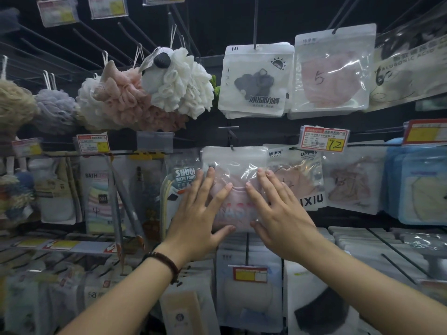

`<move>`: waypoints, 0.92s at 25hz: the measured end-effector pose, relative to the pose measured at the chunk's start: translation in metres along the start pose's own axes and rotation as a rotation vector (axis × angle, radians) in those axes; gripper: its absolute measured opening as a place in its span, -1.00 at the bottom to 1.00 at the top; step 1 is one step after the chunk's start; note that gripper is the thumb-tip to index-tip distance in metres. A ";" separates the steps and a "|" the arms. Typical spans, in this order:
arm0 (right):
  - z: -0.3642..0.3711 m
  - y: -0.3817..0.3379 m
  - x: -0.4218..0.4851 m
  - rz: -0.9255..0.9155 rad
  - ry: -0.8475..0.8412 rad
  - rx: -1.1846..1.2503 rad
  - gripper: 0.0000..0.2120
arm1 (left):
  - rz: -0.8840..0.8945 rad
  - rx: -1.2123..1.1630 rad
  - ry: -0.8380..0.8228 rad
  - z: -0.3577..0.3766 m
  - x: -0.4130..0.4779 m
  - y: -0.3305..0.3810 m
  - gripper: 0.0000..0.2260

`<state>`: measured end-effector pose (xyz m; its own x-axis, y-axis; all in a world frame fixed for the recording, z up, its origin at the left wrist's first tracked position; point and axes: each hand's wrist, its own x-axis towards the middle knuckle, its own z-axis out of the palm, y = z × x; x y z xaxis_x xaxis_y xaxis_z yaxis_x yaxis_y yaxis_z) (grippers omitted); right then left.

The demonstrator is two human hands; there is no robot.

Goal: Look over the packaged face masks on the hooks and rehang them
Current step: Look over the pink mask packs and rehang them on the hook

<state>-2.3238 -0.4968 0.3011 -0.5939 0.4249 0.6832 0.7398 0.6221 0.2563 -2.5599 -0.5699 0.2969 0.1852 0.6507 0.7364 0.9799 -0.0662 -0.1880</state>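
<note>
Head view, centre of frame: pink face mask pack [232, 165] in a clear glossy pouch, hung by its top edge on a black wire hook [231, 139] at 12 o'clock of the pack.

Left hand [200, 213]: open, fingers straight and spread, laid flat on the left half of the pack, thumb at the lower edge. Beaded bracelet [164, 262] on the wrist.

Right hand [283, 213]: open, fingers straight and spread, laid flat on the right half of the pack, thumb at the lower edge. No finger curled round the pouch on either side.

Surroundings, by clock position from the pack:
- 3 o'clock: second mask pack [297, 180] printed "UPF 50", just beside and partly behind.
- 9 o'clock: bath towel pack [181, 175], touching or overlapped; cannot tell which.
- 2 o'clock: price tag [324, 139] marked "12".
- 12 to 1 o'clock, upper row: white pack with grey mask [254, 78]; next to it, clear pack with pink mask [331, 71] marked "5".
- 10 to 11 o'clock: hanging bath sponges [179, 83], white, pink and grey.
- 6 o'clock, lower row: further packs with a red and yellow price label [250, 274].
</note>
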 end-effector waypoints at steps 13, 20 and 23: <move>-0.002 0.003 0.045 0.064 -0.214 0.053 -0.19 | -0.072 0.018 -0.251 0.007 0.046 -0.016 -0.15; -0.015 0.000 0.043 0.069 -0.207 0.107 -0.15 | -0.084 -0.148 -0.181 -0.006 0.041 -0.012 -0.15; -0.025 0.002 0.029 0.040 -0.135 0.115 -0.15 | -0.083 -0.171 -0.104 -0.013 0.028 -0.003 -0.19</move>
<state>-2.3316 -0.4994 0.3382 -0.6073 0.5303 0.5915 0.7272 0.6708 0.1452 -2.5565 -0.5612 0.3268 0.1030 0.7330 0.6724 0.9914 -0.1303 -0.0098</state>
